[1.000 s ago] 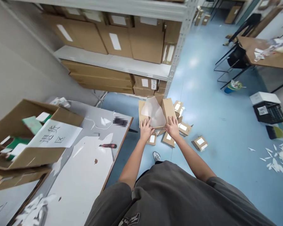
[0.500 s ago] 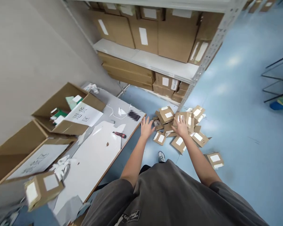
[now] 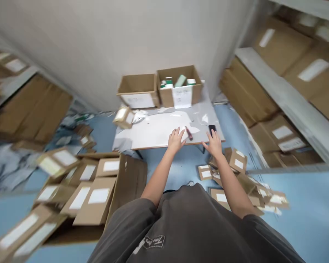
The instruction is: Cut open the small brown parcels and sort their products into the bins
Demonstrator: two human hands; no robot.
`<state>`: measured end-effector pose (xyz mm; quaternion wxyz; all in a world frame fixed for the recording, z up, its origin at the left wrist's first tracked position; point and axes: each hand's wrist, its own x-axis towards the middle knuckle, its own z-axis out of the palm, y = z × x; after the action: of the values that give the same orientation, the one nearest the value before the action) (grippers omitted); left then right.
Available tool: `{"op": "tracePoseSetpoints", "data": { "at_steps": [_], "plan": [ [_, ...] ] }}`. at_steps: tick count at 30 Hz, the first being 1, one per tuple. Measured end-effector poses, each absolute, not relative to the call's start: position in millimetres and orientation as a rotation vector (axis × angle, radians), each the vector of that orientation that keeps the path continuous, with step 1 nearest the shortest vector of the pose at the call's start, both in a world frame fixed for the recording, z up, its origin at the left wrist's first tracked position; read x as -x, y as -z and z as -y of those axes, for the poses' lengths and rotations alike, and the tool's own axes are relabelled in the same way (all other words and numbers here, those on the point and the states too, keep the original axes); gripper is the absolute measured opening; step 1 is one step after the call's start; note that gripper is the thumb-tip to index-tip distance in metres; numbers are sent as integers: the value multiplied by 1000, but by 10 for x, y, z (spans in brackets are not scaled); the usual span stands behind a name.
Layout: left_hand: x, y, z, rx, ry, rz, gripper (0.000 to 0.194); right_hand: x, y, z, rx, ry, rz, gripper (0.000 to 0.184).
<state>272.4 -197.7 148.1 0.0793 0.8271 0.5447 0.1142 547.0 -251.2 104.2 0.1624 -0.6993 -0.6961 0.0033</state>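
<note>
My left hand (image 3: 176, 140) reaches over the front part of the white-topped table (image 3: 153, 128), fingers spread and holding nothing. Just right of it lies a box cutter (image 3: 189, 133) with a red and black handle. My right hand (image 3: 214, 144) is also open and empty, its fingertips near a dark phone (image 3: 212, 128) at the table's right end; whether they touch it I cannot tell. At the back of the table stand two open cardboard boxes. The left box (image 3: 137, 86) looks bare inside, and the right box (image 3: 164, 95) holds several green and white packs.
A small taped carton (image 3: 124, 117) sits at the table's left end. On the left, a large carton (image 3: 131, 179) is filled with labelled boxes. Opened small boxes (image 3: 238, 160) litter the floor at right. Shelves (image 3: 285, 87) of cartons flank both sides, blurred.
My view has swung left, from the right-hand shelf and scattered boxes to the table. Both hands are now before the table instead of over its edge and the floor boxes; they stay open.
</note>
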Motion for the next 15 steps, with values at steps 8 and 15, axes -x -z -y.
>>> {"op": "tracePoseSetpoints", "data": {
  "at_steps": [8,15],
  "plan": [
    [304,-1438,3141,-1917,-451,-2322,70,-2599,-1018,2061,1372,-68,2490,74],
    [2307,-1304,4783,-1335,-478,-2740,69,-25,-1053,2508,869,-181,2739,72]
  ]
}}
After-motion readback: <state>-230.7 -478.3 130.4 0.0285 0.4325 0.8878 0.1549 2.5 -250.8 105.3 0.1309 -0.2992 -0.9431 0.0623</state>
